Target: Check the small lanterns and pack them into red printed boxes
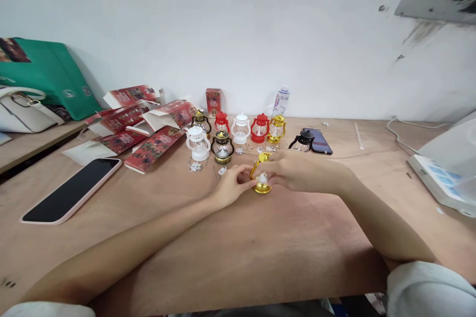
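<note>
Centrally, hands [297,171] around gold lantern [262,187]

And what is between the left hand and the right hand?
In the head view, a gold lantern is between the left hand and the right hand.

At far left, a white handbag [18,115] in front of a large green bag [46,69]. Near them on the brown surface [241,252], a loose heap of red printed boxes [158,146], some open-ended, and a dark-screened phone [72,192] in a pale pink case, lying face up at a slant. Close to the pale wall [223,25], a small red box [213,103] standing upright and a labelled bottle [281,101]. Further right, a second phone [320,142] lying flat, a thin strip [359,136] and a white cable [402,141].
</note>
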Available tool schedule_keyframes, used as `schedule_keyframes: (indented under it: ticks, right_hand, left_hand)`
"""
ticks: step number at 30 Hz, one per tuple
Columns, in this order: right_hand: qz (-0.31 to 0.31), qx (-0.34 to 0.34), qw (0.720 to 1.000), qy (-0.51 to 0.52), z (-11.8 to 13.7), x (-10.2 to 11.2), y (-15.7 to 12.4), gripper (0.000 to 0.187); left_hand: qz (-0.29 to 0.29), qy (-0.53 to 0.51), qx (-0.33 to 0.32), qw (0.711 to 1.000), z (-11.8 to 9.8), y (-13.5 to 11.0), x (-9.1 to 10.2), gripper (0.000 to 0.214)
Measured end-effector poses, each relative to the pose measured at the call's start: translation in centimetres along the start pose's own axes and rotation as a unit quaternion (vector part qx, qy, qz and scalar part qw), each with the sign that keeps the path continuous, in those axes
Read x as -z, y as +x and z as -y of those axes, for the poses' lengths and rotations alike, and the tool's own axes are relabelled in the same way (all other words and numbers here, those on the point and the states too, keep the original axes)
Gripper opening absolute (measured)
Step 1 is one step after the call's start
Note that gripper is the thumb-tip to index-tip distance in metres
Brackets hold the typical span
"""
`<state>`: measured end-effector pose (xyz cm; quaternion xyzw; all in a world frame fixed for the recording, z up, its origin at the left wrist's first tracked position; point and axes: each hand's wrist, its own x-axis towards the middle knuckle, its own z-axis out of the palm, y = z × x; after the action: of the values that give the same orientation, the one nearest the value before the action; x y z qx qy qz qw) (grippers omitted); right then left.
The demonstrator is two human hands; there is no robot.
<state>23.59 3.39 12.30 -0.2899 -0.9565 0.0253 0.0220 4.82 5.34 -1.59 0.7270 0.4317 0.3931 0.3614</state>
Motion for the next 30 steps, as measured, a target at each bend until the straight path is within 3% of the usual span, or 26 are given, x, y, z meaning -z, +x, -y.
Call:
schedule_keyframes:
  ticks: [3,5,7,9,13,18,22,26,30]
  right_hand:
    - [-0.044,-0.041,0.995,-0.085,-0.1,-0.3,0.3,0.024]
    - [-0.08,-0.047,0.99,-0.107,-0.3,-0.7,0.6,0.037]
    - [-0.069,-0.053,0.992,-0.088,-0.7,-1.1,1.0,0.062]
    - [-0.02,-0.066,0.997,-0.034,-1.2,-1.3,1.4,0.076]
    - [0.077,-0.088,0.991,0.062,-2.1,-1.0,1.4,0.064]
    - [-0.002,-0.045,0.999,0.005,-1.8,-0.3,0.5,0.067]
    - [-0.052,-0.04,0.985,-0.158,-0.3,-0.1,0.0,0.044]
    - [-0.009,-0.032,0.981,-0.191,0.5,-0.2,0.3,0.014]
    - [0.053,-0.086,0.986,-0.132,0.7,-0.3,0.6,0.013]
  left_hand:
    - [-0.01,0.022,0.004,1.0,-0.1,0.0,0.1,0.025]
    - [-0.011,0.03,0.0,0.999,-0.2,0.0,0.2,0.025]
    - [-0.012,0.039,-0.005,0.999,-0.3,0.0,0.2,0.024]
    - [-0.018,0.053,-0.008,0.998,-0.4,-0.1,0.2,0.024]
    - [-0.019,0.064,-0.003,0.998,-0.4,-0.1,0.2,0.022]
    - [-0.015,0.043,-0.002,0.999,-0.2,0.0,0.2,0.024]
    - [-0.02,0.042,0.004,0.999,0.0,0.0,0.2,0.024]
    - [-0.039,0.083,-0.006,0.996,0.0,0.0,0.3,0.028]
    - [-0.037,0.155,-0.013,0.987,-0.4,0.1,0.8,0.012]
